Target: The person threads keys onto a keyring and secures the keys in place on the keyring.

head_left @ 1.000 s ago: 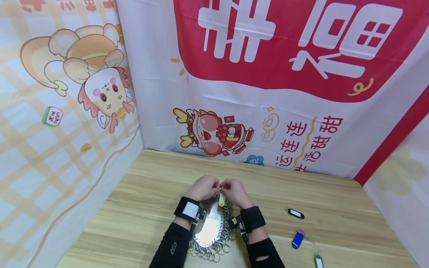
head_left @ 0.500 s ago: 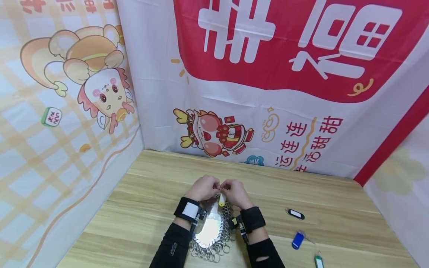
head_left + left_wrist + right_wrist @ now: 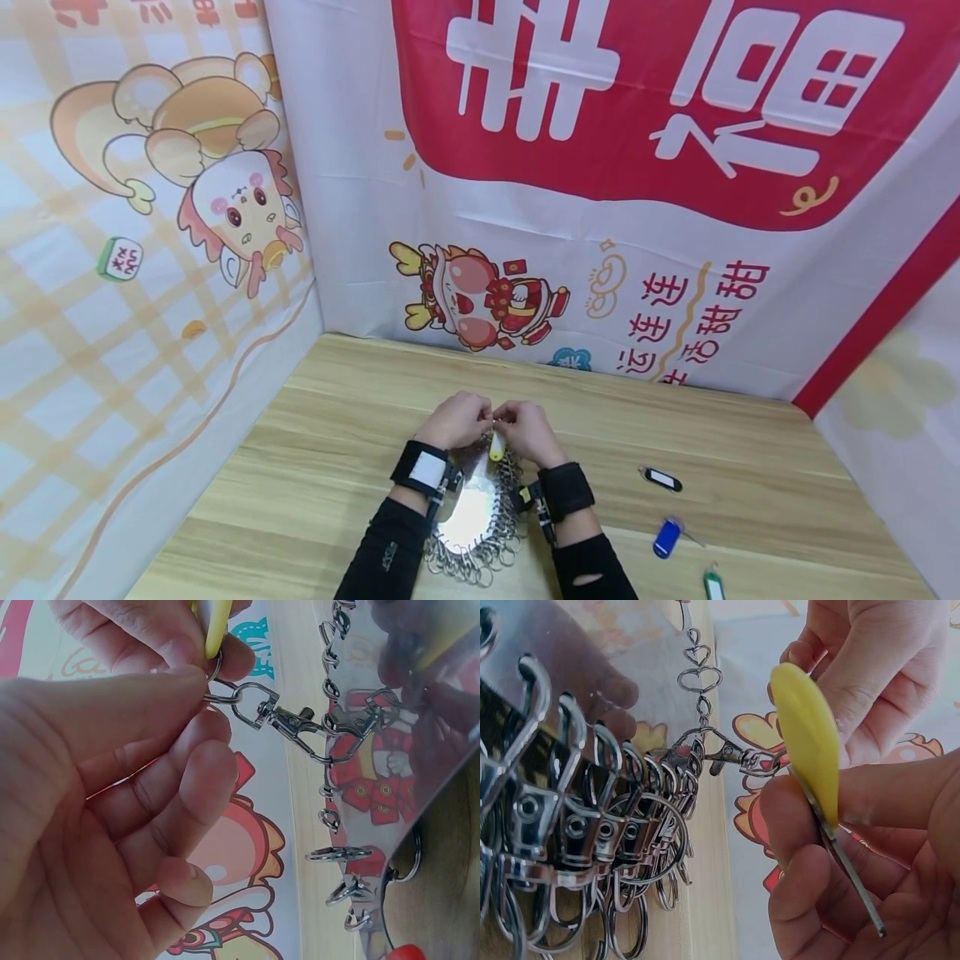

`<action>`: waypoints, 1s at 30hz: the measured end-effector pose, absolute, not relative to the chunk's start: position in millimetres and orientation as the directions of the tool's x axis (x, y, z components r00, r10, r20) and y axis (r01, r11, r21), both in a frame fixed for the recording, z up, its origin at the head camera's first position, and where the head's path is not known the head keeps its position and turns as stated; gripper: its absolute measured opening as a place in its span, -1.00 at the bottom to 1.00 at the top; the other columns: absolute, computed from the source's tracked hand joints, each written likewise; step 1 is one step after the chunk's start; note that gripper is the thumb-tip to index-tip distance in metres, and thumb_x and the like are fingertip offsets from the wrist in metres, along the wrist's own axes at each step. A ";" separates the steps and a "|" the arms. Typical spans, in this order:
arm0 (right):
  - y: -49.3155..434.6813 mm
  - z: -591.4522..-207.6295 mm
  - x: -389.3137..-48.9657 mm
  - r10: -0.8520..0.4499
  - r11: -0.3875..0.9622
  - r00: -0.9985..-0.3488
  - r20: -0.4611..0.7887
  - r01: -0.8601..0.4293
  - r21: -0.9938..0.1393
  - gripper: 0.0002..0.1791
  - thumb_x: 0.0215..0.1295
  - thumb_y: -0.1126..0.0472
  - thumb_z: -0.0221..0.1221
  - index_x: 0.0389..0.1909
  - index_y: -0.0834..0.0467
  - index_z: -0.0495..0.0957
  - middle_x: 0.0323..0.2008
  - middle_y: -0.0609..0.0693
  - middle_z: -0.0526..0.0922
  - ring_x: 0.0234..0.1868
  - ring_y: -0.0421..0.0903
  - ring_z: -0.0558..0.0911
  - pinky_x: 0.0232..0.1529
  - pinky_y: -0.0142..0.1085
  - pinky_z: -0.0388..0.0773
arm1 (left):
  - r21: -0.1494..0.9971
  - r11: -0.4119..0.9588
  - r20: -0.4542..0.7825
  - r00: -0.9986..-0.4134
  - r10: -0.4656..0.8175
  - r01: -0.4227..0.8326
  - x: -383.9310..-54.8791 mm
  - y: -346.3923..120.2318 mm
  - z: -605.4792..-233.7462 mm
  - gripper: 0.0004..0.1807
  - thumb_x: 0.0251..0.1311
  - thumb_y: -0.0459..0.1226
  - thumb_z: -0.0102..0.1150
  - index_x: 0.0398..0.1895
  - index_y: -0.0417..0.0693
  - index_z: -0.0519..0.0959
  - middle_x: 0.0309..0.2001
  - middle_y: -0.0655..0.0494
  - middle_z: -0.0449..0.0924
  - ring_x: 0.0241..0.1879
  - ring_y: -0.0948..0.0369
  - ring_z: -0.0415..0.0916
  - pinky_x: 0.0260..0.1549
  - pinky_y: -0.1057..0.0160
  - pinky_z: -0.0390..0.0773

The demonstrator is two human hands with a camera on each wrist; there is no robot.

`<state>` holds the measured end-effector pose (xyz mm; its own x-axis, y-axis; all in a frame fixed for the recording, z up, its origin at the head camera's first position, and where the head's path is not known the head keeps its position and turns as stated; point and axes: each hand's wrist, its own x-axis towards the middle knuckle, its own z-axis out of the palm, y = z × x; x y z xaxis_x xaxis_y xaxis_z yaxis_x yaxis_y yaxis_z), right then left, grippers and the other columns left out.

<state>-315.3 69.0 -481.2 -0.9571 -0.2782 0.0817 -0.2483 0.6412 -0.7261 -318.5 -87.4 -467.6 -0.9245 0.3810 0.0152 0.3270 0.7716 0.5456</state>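
My left hand (image 3: 459, 419) pinches a split ring (image 3: 223, 699) between thumb and index finger. That ring hangs from a swivel snap hook (image 3: 296, 724) clipped at the edge of a shiny clear sheet (image 3: 468, 500). Close against it, my right hand (image 3: 528, 432) holds a yellow key tag (image 3: 808, 742) with its thumb and fingers. The tag's small wire ring (image 3: 217, 666) meets the split ring at the left fingertips. A thin flat metal piece (image 3: 859, 892) sticks out below the tag, across the right fingers. In the head view the fingertips hide the joined rings.
Several metal snap hooks with rings (image 3: 480, 567) line the sheet's right and near edge. On the wooden table (image 3: 300, 467), to the right, lie a black key tag (image 3: 663, 478), a blue key tag (image 3: 666, 537) and a green key tag (image 3: 713, 584). Printed cloth walls (image 3: 352, 233) enclose the table.
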 end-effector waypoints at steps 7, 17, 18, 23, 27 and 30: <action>69.1 -482.6 -316.0 -0.279 0.621 -0.956 0.088 -0.250 -0.743 -0.89 0.25 0.37 0.14 -0.33 0.16 0.63 -0.42 -0.03 0.61 -0.56 -0.15 0.48 -0.56 -0.33 0.41 | 0.563 0.763 0.017 -0.928 0.372 0.317 -318.9 -88.6 -467.6 -0.85 0.19 -0.29 0.18 -0.52 0.04 0.53 -0.54 0.24 0.48 -0.54 0.28 0.42 -0.53 0.30 0.41; 68.1 -478.8 -313.8 -0.271 0.615 -0.956 0.108 -0.259 -0.745 -0.89 0.25 0.35 0.17 -0.24 0.21 0.63 -0.41 -0.02 0.63 -0.51 -0.16 0.52 -0.51 -0.33 0.47 | 0.560 0.777 -0.005 -0.936 0.352 0.289 -319.5 -89.5 -466.0 -0.88 0.19 -0.30 0.18 -0.51 0.01 0.55 -0.54 0.25 0.49 -0.54 0.29 0.44 -0.54 0.29 0.43; 68.0 -478.7 -313.9 -0.273 0.614 -0.956 0.108 -0.260 -0.745 -0.89 0.24 0.36 0.17 -0.25 0.20 0.64 -0.39 -0.02 0.64 -0.50 -0.16 0.52 -0.50 -0.33 0.47 | 0.559 0.777 -0.003 -0.936 0.353 0.291 -319.3 -89.4 -465.6 -0.87 0.19 -0.29 0.18 -0.51 0.01 0.55 -0.54 0.25 0.49 -0.55 0.29 0.44 -0.54 0.29 0.43; 68.0 -478.8 -314.2 -0.286 0.612 -0.953 0.102 -0.264 -0.746 -0.90 0.23 0.37 0.17 -0.33 0.17 0.65 -0.38 -0.01 0.64 -0.48 -0.15 0.52 -0.46 -0.32 0.47 | 0.569 0.769 -0.001 -0.935 0.355 0.292 -318.4 -88.9 -463.6 -0.85 0.20 -0.27 0.19 -0.53 0.02 0.54 -0.55 0.24 0.49 -0.57 0.28 0.44 -0.56 0.29 0.43; 68.1 -479.8 -314.2 -0.280 0.607 -0.955 0.093 -0.251 -0.754 -0.90 0.23 0.38 0.17 -0.35 0.17 0.64 -0.41 -0.02 0.63 -0.52 -0.15 0.50 -0.51 -0.32 0.45 | 0.577 0.761 0.003 -0.933 0.361 0.296 -317.8 -89.4 -463.1 -0.85 0.20 -0.27 0.20 -0.53 0.01 0.55 -0.56 0.24 0.49 -0.57 0.28 0.44 -0.57 0.30 0.43; 68.1 -480.7 -314.2 -0.272 0.606 -0.958 0.095 -0.247 -0.756 -0.90 0.24 0.37 0.16 -0.36 0.17 0.64 -0.42 -0.02 0.62 -0.55 -0.16 0.49 -0.54 -0.32 0.44 | 0.572 0.759 0.013 -0.928 0.372 0.312 -317.9 -89.8 -463.6 -0.86 0.19 -0.29 0.20 -0.52 0.00 0.57 -0.55 0.24 0.49 -0.54 0.28 0.44 -0.53 0.29 0.42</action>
